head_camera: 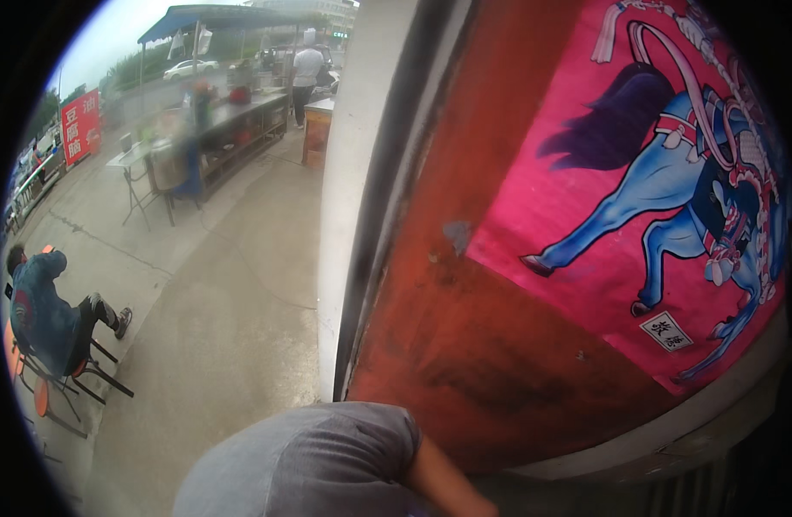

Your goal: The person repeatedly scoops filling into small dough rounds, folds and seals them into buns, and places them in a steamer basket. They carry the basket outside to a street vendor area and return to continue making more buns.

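Neither of my hands is in view. At the bottom edge a grey short sleeve (344, 452) shows, with part of a bare arm (447, 481) running down to the right, its hand cut off by the frame. Just beyond it stands a red-brown door or panel (434, 362) bearing a pink poster (512, 220) of a blue horse with a dark tail. A small white plaque with writing is on the poster's lower part. Left of the panel runs a dark frame beside a white wall edge (344, 194).
Concrete paving (228, 310) stretches away on the left. A person in blue (50, 310) sits on a chair there. Farther off are a folding table (128, 155), a stall counter (241, 110) under a blue canopy (215, 16), a red sign (80, 126) and a person in white (307, 68).
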`<state>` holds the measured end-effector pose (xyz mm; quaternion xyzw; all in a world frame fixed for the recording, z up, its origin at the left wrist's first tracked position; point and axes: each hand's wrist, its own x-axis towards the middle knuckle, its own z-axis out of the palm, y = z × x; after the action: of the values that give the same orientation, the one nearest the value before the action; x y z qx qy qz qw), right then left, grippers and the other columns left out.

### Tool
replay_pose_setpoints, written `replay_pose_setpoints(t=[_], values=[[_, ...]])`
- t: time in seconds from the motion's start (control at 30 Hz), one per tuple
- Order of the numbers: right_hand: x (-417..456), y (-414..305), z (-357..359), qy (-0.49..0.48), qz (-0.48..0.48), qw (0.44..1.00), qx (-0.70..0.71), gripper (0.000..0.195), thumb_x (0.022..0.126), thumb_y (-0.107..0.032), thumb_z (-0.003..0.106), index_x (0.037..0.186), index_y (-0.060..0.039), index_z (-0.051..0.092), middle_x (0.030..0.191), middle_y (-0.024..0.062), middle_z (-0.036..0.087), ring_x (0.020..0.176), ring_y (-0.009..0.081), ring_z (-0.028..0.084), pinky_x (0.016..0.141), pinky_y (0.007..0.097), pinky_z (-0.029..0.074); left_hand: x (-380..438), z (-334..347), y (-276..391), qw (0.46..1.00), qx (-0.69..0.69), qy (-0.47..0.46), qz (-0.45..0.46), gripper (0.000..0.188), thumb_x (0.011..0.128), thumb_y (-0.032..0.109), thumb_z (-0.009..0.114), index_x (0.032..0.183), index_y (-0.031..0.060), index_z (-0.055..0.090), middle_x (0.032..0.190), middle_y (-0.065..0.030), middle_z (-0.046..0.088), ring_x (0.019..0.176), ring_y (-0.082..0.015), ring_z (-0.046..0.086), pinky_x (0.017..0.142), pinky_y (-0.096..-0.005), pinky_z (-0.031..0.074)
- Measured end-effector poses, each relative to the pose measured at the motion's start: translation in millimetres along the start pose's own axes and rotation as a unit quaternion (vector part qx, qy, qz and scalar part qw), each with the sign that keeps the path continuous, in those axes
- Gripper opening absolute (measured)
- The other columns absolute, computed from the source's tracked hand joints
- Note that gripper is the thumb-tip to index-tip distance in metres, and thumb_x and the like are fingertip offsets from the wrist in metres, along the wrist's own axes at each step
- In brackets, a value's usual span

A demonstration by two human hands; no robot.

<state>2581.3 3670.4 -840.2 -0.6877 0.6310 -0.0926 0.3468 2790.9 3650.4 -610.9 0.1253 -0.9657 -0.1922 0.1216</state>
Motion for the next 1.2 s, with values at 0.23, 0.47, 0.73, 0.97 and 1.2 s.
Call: replay_pose_setpoints(t=[0.23,0.47,0.73,0.97,1.2], values=[[75,225,-121,-0.014,0.148,0.989,-0.011,0.024,0.09,-0.019,0.052,0.108,-0.01,0.065,0.106,0.0139,0.066,0.097,0.0298,0.062,0.084,0.0385,0.048,26,156,-287,0.917,-0.092,0.215,-0.323,0.033,0.078,0.025,0.063,0.103,0.0039,0.063,0.091,-0.0187,0.066,0.084,-0.0329,0.064,0.074,-0.0449,0.051],[262,270,-296,0.298,-0.229,0.911,-0.172,0.017,0.089,-0.014,0.057,0.1,-0.0059,0.066,0.101,0.0143,0.065,0.093,0.0274,0.063,0.077,0.0363,0.051,-218,273,-282,0.658,-0.141,-0.099,-0.733,0.037,0.07,0.038,0.073,0.091,0.008,0.07,0.093,-0.0175,0.067,0.086,-0.0299,0.064,0.071,-0.0411,0.049],[435,342,-422,0.141,-0.015,0.988,-0.064,0.028,0.087,-0.02,0.054,0.11,-0.0065,0.063,0.111,0.0164,0.062,0.104,0.0346,0.057,0.089,0.0418,0.046,-49,249,-470,0.578,-0.176,-0.261,-0.753,0.031,0.082,0.035,0.058,0.097,0.0095,0.068,0.101,-0.0171,0.065,0.097,-0.0339,0.06,0.083,-0.0447,0.047],[415,478,-481,0.098,0.277,0.955,0.026,0.028,0.083,-0.025,0.062,0.104,-0.0069,0.066,0.101,0.0162,0.066,0.098,0.0338,0.062,0.084,0.0404,0.049,488,82,-876,0.939,0.01,0.07,-0.336,0.032,0.086,0.032,0.052,0.089,0.0009,0.062,0.09,-0.0208,0.063,0.087,-0.0399,0.058,0.076,-0.0483,0.046],[569,584,-601,0.122,0.342,0.931,0.04,0.02,0.08,-0.02,0.059,0.092,-0.006,0.067,0.091,0.0192,0.066,0.089,0.038,0.062,0.079,0.0468,0.049,892,-74,-1009,0.922,-0.193,0.18,-0.283,0.036,0.088,0.023,0.061,0.115,-0.0005,0.057,0.105,-0.0181,0.064,0.097,-0.0318,0.061,0.086,-0.0388,0.048]])
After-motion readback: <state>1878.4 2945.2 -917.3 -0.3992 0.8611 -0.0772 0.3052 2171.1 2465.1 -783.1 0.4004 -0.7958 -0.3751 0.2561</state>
